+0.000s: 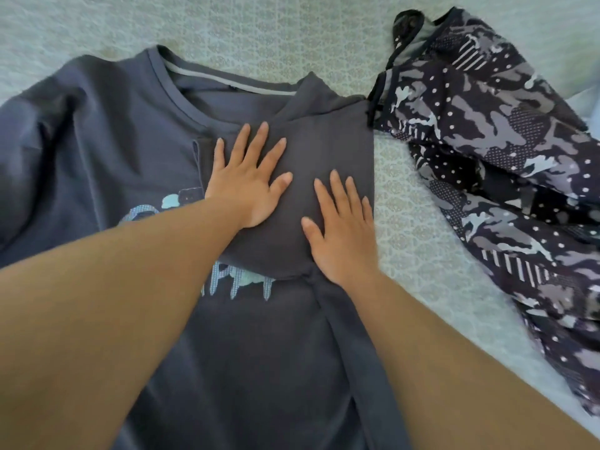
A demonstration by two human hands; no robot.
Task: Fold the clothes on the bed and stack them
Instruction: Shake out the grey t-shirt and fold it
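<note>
A dark grey sweatshirt (107,131) with a pale blue print lies face up across the bed, neckline at the far side. Its right side and sleeve are folded inward over the chest. My left hand (248,177) lies flat with spread fingers on the folded part. My right hand (341,228) presses flat on the same fold, close to its right edge. Part of the print is hidden under the fold and my left forearm.
A dark camouflage-patterned garment (506,164) with white dots lies crumpled to the right, nearly touching the sweatshirt's shoulder. The pale green patterned bedspread (292,37) shows behind and between the two garments.
</note>
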